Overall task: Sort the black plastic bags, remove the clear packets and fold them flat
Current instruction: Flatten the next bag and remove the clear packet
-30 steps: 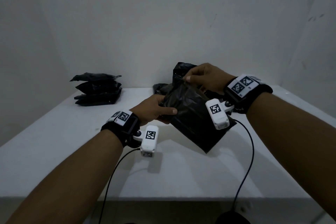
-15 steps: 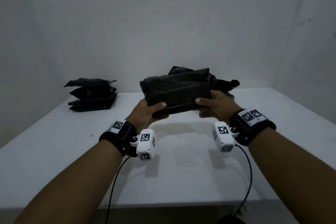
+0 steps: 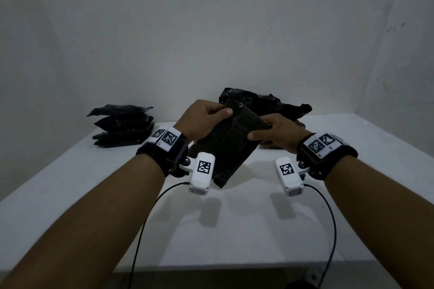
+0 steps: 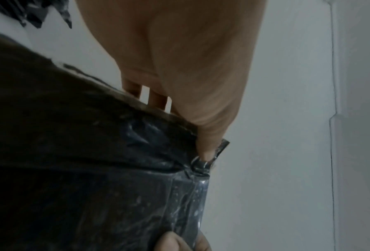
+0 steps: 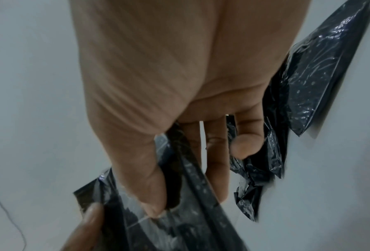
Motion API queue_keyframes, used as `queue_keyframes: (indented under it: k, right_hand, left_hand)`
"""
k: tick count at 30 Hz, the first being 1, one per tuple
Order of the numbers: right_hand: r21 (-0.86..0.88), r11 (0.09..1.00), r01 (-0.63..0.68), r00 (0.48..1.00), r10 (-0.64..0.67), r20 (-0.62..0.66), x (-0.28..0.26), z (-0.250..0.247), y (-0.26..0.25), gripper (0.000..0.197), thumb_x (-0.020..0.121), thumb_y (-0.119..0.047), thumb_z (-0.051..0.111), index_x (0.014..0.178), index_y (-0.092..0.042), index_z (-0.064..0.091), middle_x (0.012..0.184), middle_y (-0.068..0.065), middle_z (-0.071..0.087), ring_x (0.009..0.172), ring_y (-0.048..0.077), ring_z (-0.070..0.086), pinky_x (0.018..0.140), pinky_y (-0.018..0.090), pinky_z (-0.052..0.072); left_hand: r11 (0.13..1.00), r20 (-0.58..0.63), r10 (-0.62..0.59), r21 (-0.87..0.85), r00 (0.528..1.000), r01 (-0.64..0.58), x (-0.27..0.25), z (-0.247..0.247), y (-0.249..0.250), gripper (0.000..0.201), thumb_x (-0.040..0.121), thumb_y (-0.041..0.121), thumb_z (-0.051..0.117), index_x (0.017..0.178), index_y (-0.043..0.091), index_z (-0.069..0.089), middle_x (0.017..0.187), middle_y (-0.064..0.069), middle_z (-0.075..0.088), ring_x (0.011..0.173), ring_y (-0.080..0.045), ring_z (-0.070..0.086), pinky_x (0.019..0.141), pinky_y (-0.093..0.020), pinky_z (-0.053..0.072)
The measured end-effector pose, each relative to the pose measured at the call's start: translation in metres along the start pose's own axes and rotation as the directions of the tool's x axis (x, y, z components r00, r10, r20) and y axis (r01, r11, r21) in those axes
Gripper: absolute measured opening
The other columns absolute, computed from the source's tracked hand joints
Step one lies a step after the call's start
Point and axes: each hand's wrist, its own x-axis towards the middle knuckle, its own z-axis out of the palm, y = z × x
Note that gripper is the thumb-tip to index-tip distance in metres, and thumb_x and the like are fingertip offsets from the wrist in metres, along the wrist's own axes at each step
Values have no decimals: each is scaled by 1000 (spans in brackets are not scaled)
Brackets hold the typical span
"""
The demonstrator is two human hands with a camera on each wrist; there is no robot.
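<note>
A flat packet of black plastic bags (image 3: 225, 145) in a clear wrapper hangs tilted above the white table (image 3: 234, 230), its lower corner toward me. My left hand (image 3: 206, 117) pinches its upper corner, thumb on top. My right hand (image 3: 272, 135) grips its right edge, thumb on the front face. In the left wrist view the left thumb presses the packet's crinkled corner (image 4: 203, 163). The right wrist view has the right thumb and fingers curled round the shiny packet (image 5: 179, 212), and the left thumb shows at the lower left.
A neat stack of black bag packets (image 3: 122, 124) lies at the table's back left. A loose heap of black bags (image 3: 265, 103) sits at the back centre behind my hands. White walls close the table in behind and at the right. Two cables hang over the near edge.
The packet was held level between both hands half a second ago. It has turned so that one end points down toward me, and my left hand has shifted to its top corner.
</note>
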Motion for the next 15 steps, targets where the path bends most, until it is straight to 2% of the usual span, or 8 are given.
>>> queue_keyframes:
  k: [3,5,6,8,9,10,12,15]
  right_hand:
    - [85,996,9,999,-6,-33,-5,0,0,15,80,-19,82,94,-20,78,89,13,68,83,29,56,79,44,48]
    - [208,978,36,997,-22,-69,-7,0,3,21,74,-23,82,94,-19,79,94,16,72,88,33,54,79,42,44]
    - [249,967,49,996,-30,-79,-8,0,4,23,72,-25,81,94,-20,80,98,17,73,91,36,55,82,44,44]
    - [284,957,64,996,-42,-82,-9,3,6,26,75,-26,82,101,-20,78,110,20,72,99,44,62,94,55,49]
    - [298,952,70,996,-48,-79,-10,4,6,28,78,-26,81,105,-19,76,115,21,71,107,46,63,98,60,48]
    - [314,946,77,995,-55,-78,-10,5,7,30,80,-25,80,109,-19,74,117,21,69,111,46,63,99,63,47]
    - [319,944,87,994,-63,-85,-10,5,6,33,80,-24,76,111,-17,72,117,21,70,107,43,65,97,64,47]
    - [232,971,62,997,-49,-60,-11,1,6,24,87,-15,72,111,-12,71,105,19,71,96,34,64,91,54,53]
  left_hand:
    - [996,-79,-40,-77,996,34,2,3,-6,17,96,30,67,89,22,81,90,-4,78,91,-26,74,91,-46,58]
    - [972,-87,-108,-218,990,87,2,4,-10,20,95,29,67,83,22,81,91,-6,78,90,-28,74,87,-45,59]
    - [951,-81,-142,-288,987,113,1,7,-10,21,96,26,65,82,19,80,88,-5,77,84,-23,73,80,-39,60]
    - [907,-74,-186,-397,980,142,0,13,-7,23,100,20,59,87,12,76,82,-2,76,73,-13,70,64,-24,56]
    - [892,-74,-190,-429,979,141,0,15,-6,24,102,19,56,89,10,75,83,-2,75,73,-12,69,63,-21,55]
    - [882,-78,-186,-453,979,131,1,16,-5,25,102,17,55,90,9,75,85,-4,75,76,-14,69,67,-23,56]
    - [872,-95,-165,-480,982,101,3,14,-4,26,102,15,55,87,9,76,87,-8,75,79,-19,69,78,-29,57]
    - [901,-74,-131,-424,989,88,4,12,-2,29,102,15,55,82,12,76,83,-7,75,77,-19,68,81,-33,56]
